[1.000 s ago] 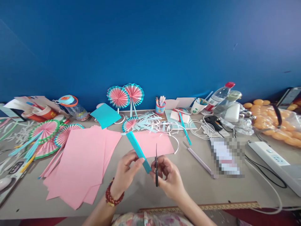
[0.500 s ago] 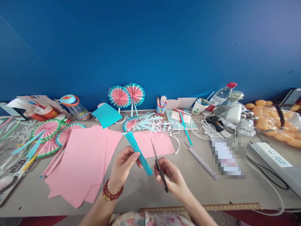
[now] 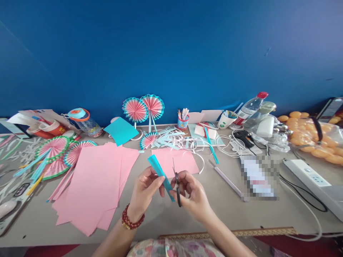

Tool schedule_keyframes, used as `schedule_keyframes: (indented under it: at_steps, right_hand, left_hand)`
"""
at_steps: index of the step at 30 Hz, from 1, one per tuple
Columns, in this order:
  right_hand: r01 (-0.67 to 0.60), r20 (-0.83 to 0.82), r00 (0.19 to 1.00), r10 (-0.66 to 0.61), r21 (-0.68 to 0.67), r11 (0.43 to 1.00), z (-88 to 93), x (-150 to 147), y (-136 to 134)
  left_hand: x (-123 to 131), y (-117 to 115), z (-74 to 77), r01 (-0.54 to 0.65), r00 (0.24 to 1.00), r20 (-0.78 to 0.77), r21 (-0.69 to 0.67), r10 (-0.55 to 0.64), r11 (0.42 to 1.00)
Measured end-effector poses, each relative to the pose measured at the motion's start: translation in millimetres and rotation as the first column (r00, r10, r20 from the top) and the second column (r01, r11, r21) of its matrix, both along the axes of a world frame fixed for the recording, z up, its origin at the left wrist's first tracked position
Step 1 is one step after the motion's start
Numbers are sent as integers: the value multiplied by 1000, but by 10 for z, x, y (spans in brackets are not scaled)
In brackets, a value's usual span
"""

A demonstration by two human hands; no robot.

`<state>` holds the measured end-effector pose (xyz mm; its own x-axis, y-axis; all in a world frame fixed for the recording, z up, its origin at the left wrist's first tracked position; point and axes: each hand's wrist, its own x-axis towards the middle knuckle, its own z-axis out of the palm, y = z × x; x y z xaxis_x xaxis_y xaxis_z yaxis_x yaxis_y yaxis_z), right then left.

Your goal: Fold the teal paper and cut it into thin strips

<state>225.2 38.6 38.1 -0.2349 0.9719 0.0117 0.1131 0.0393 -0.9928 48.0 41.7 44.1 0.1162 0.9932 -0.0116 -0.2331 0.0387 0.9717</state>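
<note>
I see two hands over the bench (image 3: pixel 246 216), nearer its front edge. The left hand (image 3: pixel 146 192) has its thumb and fingers pinched tight on one blue strip (image 3: pixel 160 172) of paper, around the middle. One end pokes out past the fingers toward the back edge of the bench. The other end slants down close to the right hand (image 3: pixel 191 194). That hand's fingers are curled around one pair of scissors (image 3: pixel 178 194), and the thin blades point to the back edge. I can't tell if the scissors touch the strip.

Two round paper fans (image 3: pixel 142 109) stand up at the back edge, with folds like sun rays, pink inside and blue at the rim. One smooth blue square (image 3: pixel 121 131) of paper is just left of them. A messy pile of pink sheets (image 3: pixel 93 185) lies toward the left edge; I can't count them all. One more pink sheet (image 3: pixel 174 165) lies behind the hands. Skinny white paper bits (image 3: pixel 171 136) make a tangled heap behind it.
</note>
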Motion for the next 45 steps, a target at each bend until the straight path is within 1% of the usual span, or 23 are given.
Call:
schedule_keyframes:
  at_steps: [2,7,10,18,27,32,36,42,45]
  right_hand:
    - [9,41,999,-10,16,1000,-29,-7,-6]
    - [17,86,996,-20,33,999,-59,9,-28]
    - [24,92,995,-26,16,1000,-68,23,-33]
    - [9,58,998,-7,-36,999,-94,42,-33]
    - [-45,71,996,51,-75,996,-85,59,-43]
    - [-100,-51,994,93,-146,984,-104,94,-35]
    - [-138,-145,983,115,-162,977,-106,120,-26]
    - [-107,-111,990,87,-187,977,-88,107,-36]
    - [-97,-129,989,72,-201,975,-91,75,-36]
  left_hand:
    - [-12,2,3,-9,1000,4,3,9,1000]
    - [-77,58,71,-114,990,-76,82,120,990]
    - [-94,77,89,-106,989,-95,79,113,991]
    - [-71,62,4,-104,993,-56,39,106,994]
    - [-27,70,51,-166,986,0,26,166,986]
    - [-34,62,30,-165,986,-15,34,166,986]
    - [-35,51,20,-144,989,-27,40,145,989]
    - [2,41,87,-132,987,-84,45,135,990]
    - [20,37,113,-125,985,-114,56,130,991]
